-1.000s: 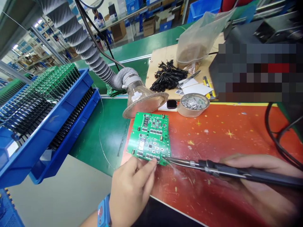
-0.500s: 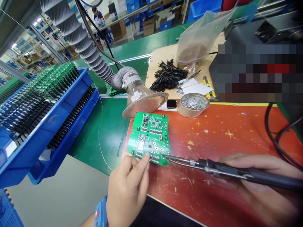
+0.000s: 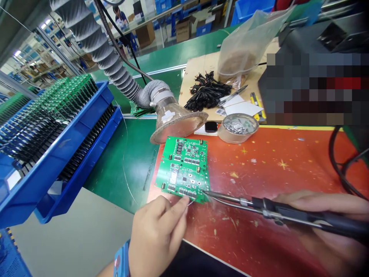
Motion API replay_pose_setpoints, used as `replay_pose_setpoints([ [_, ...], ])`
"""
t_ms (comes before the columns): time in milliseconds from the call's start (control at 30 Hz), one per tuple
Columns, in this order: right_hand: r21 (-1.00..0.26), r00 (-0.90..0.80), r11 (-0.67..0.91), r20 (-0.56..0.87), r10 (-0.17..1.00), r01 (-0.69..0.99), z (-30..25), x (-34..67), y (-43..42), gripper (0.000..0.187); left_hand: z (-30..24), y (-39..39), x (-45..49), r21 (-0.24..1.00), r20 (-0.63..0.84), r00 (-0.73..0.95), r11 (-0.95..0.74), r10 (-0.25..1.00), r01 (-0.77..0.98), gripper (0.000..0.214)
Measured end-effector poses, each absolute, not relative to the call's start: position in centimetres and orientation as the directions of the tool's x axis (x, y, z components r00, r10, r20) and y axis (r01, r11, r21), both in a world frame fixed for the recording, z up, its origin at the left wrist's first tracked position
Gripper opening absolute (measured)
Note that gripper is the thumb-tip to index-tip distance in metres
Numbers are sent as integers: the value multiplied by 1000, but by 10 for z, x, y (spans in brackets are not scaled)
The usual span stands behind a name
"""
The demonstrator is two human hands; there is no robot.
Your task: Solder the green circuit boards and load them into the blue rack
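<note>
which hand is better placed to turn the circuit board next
Probably the left hand: its fingertips are right by the near edge of the circuit board, though they seem to pinch a thin wire. The right hand is taken up gripping the soldering iron.

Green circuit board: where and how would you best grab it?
Probably pinch the board by its left edge, from the left: it's thin, and that side looks reachable, whereas the left hand is at the near edge, the soldering iron reaches over the right, and the funnel crowds the far one.
</note>
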State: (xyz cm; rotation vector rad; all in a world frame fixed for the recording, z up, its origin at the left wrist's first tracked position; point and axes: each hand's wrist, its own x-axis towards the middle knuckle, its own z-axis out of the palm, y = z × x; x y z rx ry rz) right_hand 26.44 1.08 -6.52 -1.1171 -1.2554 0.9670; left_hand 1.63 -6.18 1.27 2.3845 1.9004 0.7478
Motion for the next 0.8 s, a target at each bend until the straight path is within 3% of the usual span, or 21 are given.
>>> replay_pose_setpoints([
  [200,-953,-80,286,279,957,99,-63,268,10,15,11,-56,20,292,366,165,-281,916,914,27],
  [467,-939,-58,341,338,939,41,-50,256,13,14,9,-55,18,312,352,147,-264,924,913,30],
  [633,-956,-38,282,280,959,79,-54,259,13,10,15,-59,8,336,335,11,-131,942,933,16],
  [700,-966,-22,253,252,967,56,-57,260,13,10,20,-57,2,323,310,-19,-86,950,942,22],
  [800,-979,45,204,203,978,-18,-59,260,13,11,27,-45,-9,254,276,89,-162,957,954,28],
])
